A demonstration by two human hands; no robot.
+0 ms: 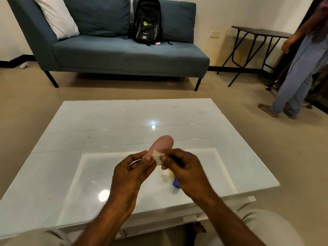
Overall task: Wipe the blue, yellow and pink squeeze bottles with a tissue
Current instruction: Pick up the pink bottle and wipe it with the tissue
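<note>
Three bottles were in play at lower centre of the frame, above a white glossy tabletop (88, 157). The pink bottle (162, 143) was held clear of the surface, its rounded end tilted up and away, with the left hand (131, 172) closed around its lower part. A small wad of tissue (158, 157) was pinched between the fingers of the right hand (184, 170) and pressed against the bottle's side, just above the left hand's fingertips. The yellow bottle (169, 172), with its white cap, and the blue bottle (175, 183) lay on the tabletop beneath the right hand, touching or nearly so, and were largely hidden by it.

Judged from this, the pink bottle was the one being wiped. For a clean result, the bottle would best be turned by the left hand while the tissue is drawn along its length, so that the whole body is covered. Light pressure would be advised, as a soft bottle may squeeze out its contents, and the small tissue may tear.
</note>
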